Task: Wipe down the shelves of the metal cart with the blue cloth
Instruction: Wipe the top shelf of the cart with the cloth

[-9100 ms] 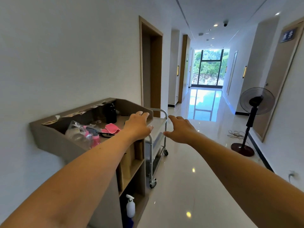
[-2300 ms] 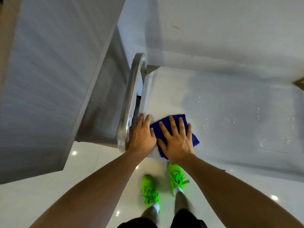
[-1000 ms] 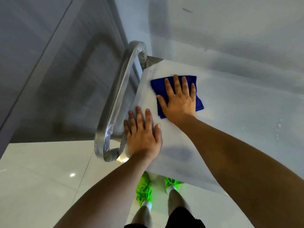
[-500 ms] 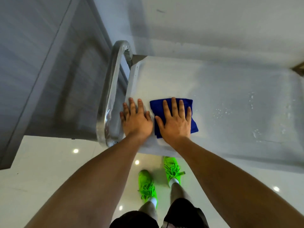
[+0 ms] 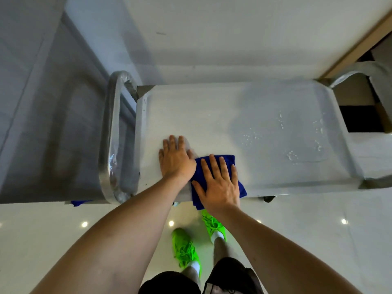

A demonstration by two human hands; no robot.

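Observation:
I look straight down on the top shelf of the metal cart, a pale steel tray with raised edges. The folded blue cloth lies at the shelf's near edge, partly overhanging it. My right hand presses flat on the cloth with fingers spread. My left hand rests flat on the bare shelf just left of the cloth, touching its corner. Water droplets speckle the right half of the shelf.
The cart's curved steel handle runs along its left end, beside a grey cabinet. A second handle shows at the far right. A white wall stands behind the cart. My green shoes stand on glossy floor tiles below.
Both hands and the cloth have shifted right along the shelf's near edge, away from the left handle. The cloth now overhangs the front edge.

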